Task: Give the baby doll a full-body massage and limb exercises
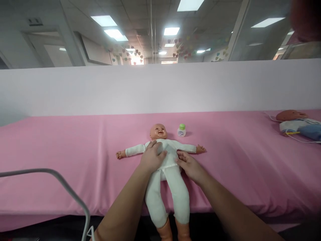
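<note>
Lays L hand (152, 158) palm-down on doll's (169, 162) chest, on L side of pic, w/ fingers extended & thumb spread twd middle; opened out, just resting there, no grip. Brings R hand (192, 166) to opp. side of trunk, half-curled, fingertips at flank, thumb nr top edge of it; can't tell pinch from plain touch. Has both forearms coming in from bottom of view, one either side of doll's legs.

Has doll on its back b/w hands, approx. centre, head at far end, arms stretched out sideways, white suit on, bare feet past near edge of pink cloth (75, 150). Has bottle (182, 131) upright on cloth just R of doll's head, clear w/ green cap & label, apart from both hands.

Farther out, well to R on same cloth, has 2nd doll (309, 129) lying in white & blue, partly cut off by frame, w/ thin white cords & a yellow strip. At lower L, shows bent grey tube (37, 170) in foreground. Faces white wall (125, 90) behind cloth; above it, shows lit ceiling panels (172, 31) & hanging hearts (135, 53), a bit blurry.
</note>
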### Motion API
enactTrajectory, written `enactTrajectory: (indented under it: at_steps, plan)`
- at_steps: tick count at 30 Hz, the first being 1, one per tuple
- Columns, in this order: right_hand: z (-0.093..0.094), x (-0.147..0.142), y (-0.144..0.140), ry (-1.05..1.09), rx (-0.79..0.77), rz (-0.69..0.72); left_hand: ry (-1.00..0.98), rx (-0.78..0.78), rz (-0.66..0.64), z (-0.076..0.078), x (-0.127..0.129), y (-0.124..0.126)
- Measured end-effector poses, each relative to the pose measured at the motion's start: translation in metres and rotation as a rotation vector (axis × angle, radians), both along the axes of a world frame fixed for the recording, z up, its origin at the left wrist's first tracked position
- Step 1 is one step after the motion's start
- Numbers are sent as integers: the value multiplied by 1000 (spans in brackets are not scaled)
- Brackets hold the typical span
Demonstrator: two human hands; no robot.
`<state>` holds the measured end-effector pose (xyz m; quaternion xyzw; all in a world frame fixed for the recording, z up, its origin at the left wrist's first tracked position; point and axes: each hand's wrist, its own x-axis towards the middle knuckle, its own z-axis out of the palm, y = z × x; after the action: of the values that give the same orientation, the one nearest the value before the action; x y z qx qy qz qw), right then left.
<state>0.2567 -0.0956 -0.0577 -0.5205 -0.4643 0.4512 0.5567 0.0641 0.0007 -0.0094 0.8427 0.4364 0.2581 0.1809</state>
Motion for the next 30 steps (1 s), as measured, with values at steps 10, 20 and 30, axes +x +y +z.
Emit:
enactTrajectory:
  at_steps: [10,20,30]
  plan:
    - [1,-2,0,24,-8,6,-4,-30,7,1,0,0]
    - [8,-8,-1,62,-3,1,3,-45,22,3,-2,-1]
    - [6,-7,-1,66,11,27,10,-38,22,-1,-2,1]
